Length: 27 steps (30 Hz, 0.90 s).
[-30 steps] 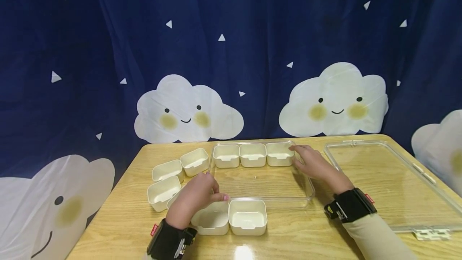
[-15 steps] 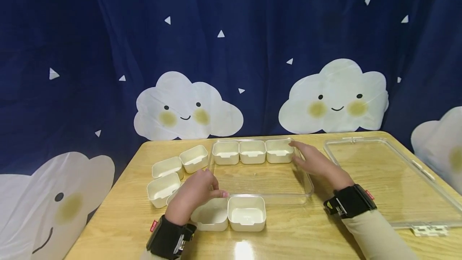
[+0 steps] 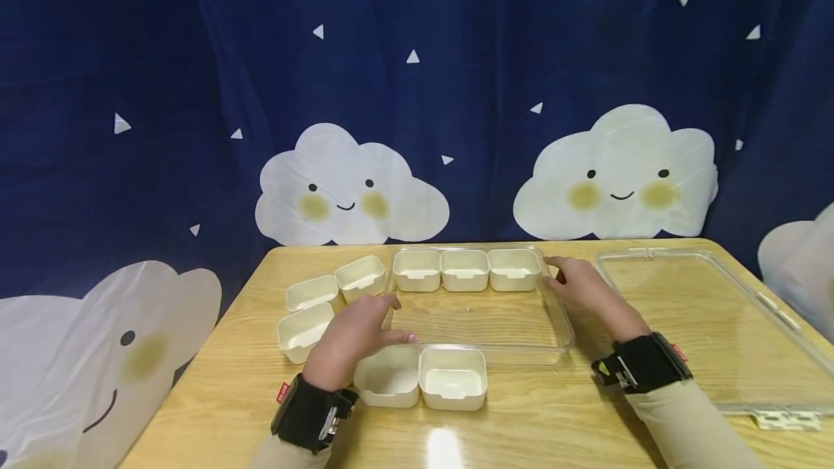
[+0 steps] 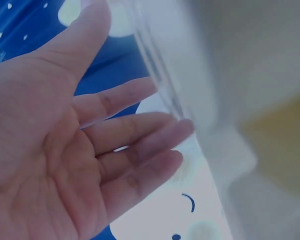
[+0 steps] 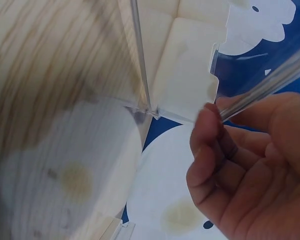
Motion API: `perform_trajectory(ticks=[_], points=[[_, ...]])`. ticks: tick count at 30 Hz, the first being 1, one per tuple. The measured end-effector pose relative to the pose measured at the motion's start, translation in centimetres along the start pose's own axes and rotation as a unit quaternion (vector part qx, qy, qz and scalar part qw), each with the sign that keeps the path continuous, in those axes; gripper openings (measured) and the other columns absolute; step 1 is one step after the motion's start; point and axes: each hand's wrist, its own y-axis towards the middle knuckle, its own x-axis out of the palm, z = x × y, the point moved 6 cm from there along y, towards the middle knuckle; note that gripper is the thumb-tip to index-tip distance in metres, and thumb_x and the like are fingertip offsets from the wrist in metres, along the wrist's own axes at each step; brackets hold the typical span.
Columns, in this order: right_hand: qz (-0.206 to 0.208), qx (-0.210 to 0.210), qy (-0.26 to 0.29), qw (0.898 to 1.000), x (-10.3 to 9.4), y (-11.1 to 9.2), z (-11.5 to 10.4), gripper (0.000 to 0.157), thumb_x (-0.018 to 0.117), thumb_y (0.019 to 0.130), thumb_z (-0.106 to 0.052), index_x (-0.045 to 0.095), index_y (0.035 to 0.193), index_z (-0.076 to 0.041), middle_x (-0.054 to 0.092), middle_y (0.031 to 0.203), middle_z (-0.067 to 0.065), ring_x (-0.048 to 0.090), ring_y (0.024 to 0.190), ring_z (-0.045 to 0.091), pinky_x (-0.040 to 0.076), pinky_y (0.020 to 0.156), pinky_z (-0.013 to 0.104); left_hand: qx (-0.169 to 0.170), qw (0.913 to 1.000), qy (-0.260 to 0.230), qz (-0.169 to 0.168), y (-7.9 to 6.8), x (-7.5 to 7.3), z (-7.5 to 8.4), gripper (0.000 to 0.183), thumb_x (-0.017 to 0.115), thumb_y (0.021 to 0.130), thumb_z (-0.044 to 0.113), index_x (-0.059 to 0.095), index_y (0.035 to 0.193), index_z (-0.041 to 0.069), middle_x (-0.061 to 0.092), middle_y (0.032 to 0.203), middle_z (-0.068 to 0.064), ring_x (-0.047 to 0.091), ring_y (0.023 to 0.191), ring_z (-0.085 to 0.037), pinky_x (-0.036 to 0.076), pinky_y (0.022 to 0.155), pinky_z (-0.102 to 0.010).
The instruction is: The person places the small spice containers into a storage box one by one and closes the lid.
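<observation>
A clear plastic box (image 3: 521,350) lies on the table with three cream bins in a row along its back side; the rightmost bin (image 3: 515,271) sits at its back right corner. My right hand (image 3: 583,289) is at the right wall there, its bent fingertips by the clear rim, apart from the bin. My left hand (image 3: 358,335) hovers over the front left corner with thumb and fingers spread, fingertips by the clear edge in the left wrist view. Below its thumb stands a cream bin (image 3: 389,382), partly covered by the hand, beside another cream bin (image 3: 453,382).
Left of the box stand more cream bins: one at the back (image 3: 361,277), another bin (image 3: 313,293), and a nearer bin (image 3: 305,331). A clear lid (image 3: 691,258) with white latches lies on the right. A dark blue curtain (image 3: 482,93) hangs behind the table.
My right fingers have come off the rightmost bin's wall and shifted slightly right to the clear rim. My left fingers have spread wider from the thumb. The bins stay in place.
</observation>
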Motion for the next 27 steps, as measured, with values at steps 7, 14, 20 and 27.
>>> perform_trajectory(ticks=[7,14,20,27], points=[[-0.012,0.011,-0.007,1.000,-0.3,0.0,0.3,0.045,0.063,0.097,-0.007,0.052,0.131,0.021,0.055,0.067,0.006,0.049,0.059,0.017,0.041,0.055,0.032,-0.035,0.9992,0.002,0.017,0.3,-2.4,-2.7,0.055,0.075,0.091,0.038,0.062,0.126,-0.002,0.071,0.114,-0.019,0.069,0.103,-0.035,0.055,0.088,-0.049],[-0.018,0.022,0.002,1.000,-0.5,-0.1,0.8,0.046,0.061,0.098,-0.007,0.050,0.133,0.021,0.054,0.066,0.006,0.048,0.058,0.016,0.041,0.054,0.031,-0.038,0.9988,0.026,0.016,0.7,-4.9,-6.0,0.029,0.068,0.092,0.008,0.067,0.117,-0.008,0.070,0.110,-0.022,0.066,0.105,-0.039,0.051,0.092,-0.051],[-0.024,0.017,0.004,1.000,-0.2,-0.2,0.4,0.046,0.061,0.097,-0.005,0.050,0.133,0.021,0.053,0.066,0.005,0.048,0.059,0.016,0.041,0.054,0.030,-0.056,0.9982,0.016,-0.017,1.5,-4.1,-6.9,0.029,0.064,0.085,-0.002,0.073,0.112,-0.003,0.067,0.119,-0.024,0.058,0.113,-0.046,0.046,0.098,-0.055],[-0.028,0.010,-0.001,1.000,0.3,-0.3,-0.1,0.047,0.061,0.097,-0.006,0.050,0.134,0.021,0.050,0.062,0.003,0.044,0.055,0.014,0.038,0.052,0.029,-0.097,0.9940,0.035,-0.035,1.7,-3.1,-7.0,0.041,0.059,0.084,-0.003,0.069,0.124,0.001,0.044,0.150,-0.030,0.040,0.131,-0.054,0.044,0.096,-0.066]])
